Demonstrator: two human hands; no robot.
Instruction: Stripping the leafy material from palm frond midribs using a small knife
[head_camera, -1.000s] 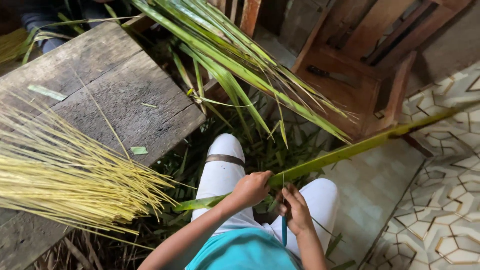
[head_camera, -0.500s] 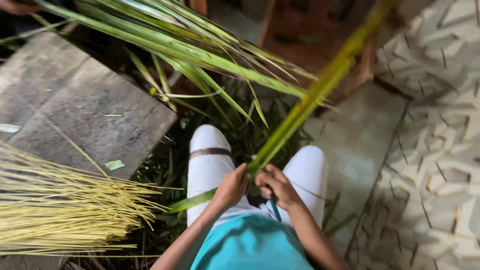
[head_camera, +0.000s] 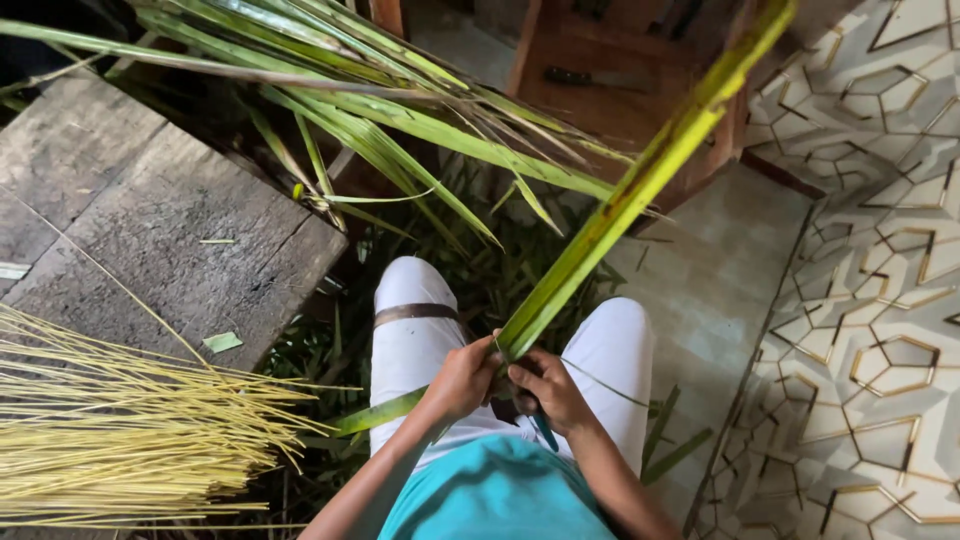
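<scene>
A long green palm leaf strip (head_camera: 640, 185) rises from my lap toward the upper right. My left hand (head_camera: 462, 378) grips its lower end, and the tail of the leaf sticks out to the left below that hand. My right hand (head_camera: 548, 392) is closed on the same leaf just beside the left, and it also holds a small knife with a blue-green handle (head_camera: 545, 432) that points down toward my lap. My white-trousered knees (head_camera: 415, 300) lie under both hands.
A worn wooden bench (head_camera: 170, 230) at the left carries a bundle of pale yellow leaf ribs (head_camera: 120, 430). Green palm fronds (head_camera: 380, 100) lie across the top. Leaf scraps cover the floor between my knees. A wooden chair (head_camera: 620, 70) stands behind; patterned tiles (head_camera: 880, 300) lie right.
The leaf strip has swung from nearly level, pointing right, to steeply upward. Both hands have drawn closer together on it, and the view has shifted slightly left.
</scene>
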